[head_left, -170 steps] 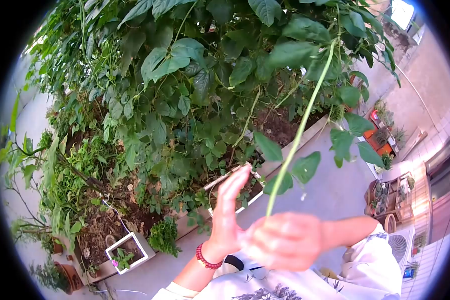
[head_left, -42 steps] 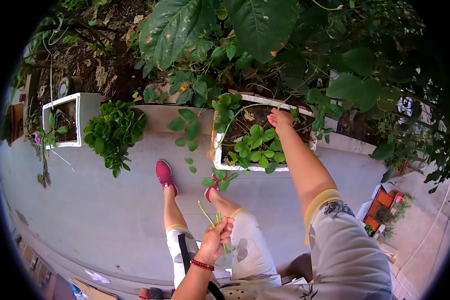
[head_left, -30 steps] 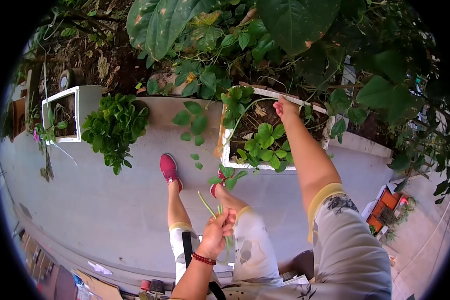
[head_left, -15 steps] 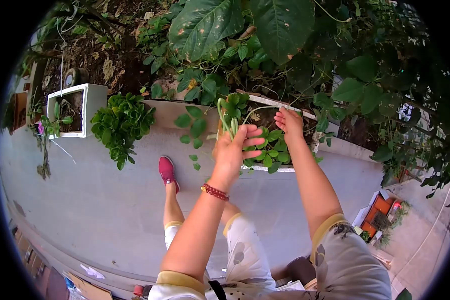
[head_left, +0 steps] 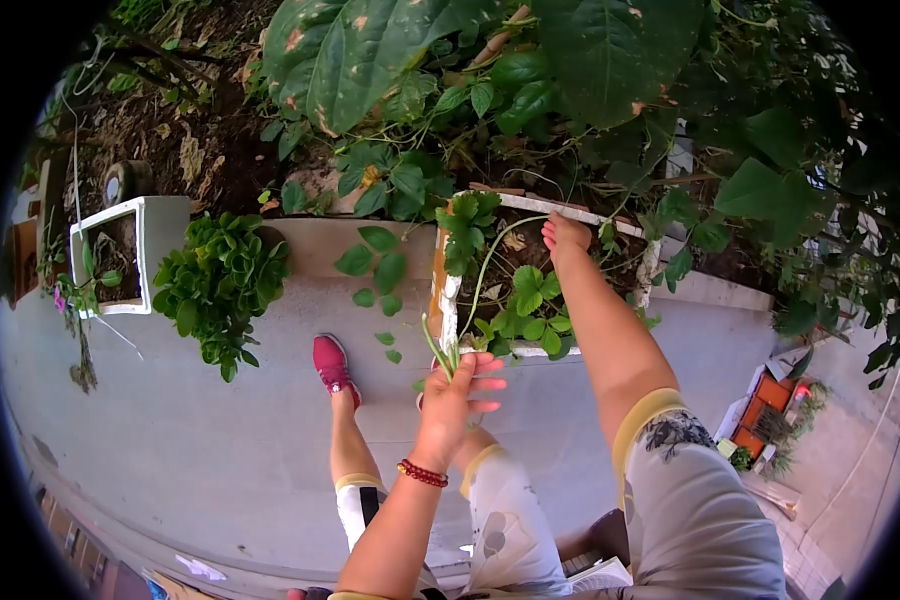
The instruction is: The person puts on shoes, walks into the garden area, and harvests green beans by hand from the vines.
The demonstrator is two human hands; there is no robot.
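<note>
Slender green pods that look like long beans [head_left: 436, 345] stick up out of my left hand [head_left: 452, 402], pinched between thumb and finger while the other fingers stretch out. A red beaded bracelet [head_left: 423, 473] circles that wrist. My right hand [head_left: 568, 234] is closed at the far edge of a white planter box [head_left: 448, 310], at the upper end of a long, thin, pale green bean [head_left: 485, 262]. This strand arcs down towards my left hand; whether it is held there I cannot tell. Leafy plants [head_left: 535, 290] grow in the box below my right hand.
Big spotted leaves [head_left: 370, 55] hang over the soil bed at the top. A bushy green plant [head_left: 220, 285] and a white square planter [head_left: 160, 250] stand to the left. My pink shoe [head_left: 334, 365] is on the grey floor [head_left: 220, 440]. Orange trays [head_left: 765, 410] lie at right.
My left hand has moved down towards me with the beans, out from over the planter box. The thin strand now stretches longer between the hands. My right hand stays near the box's far edge.
</note>
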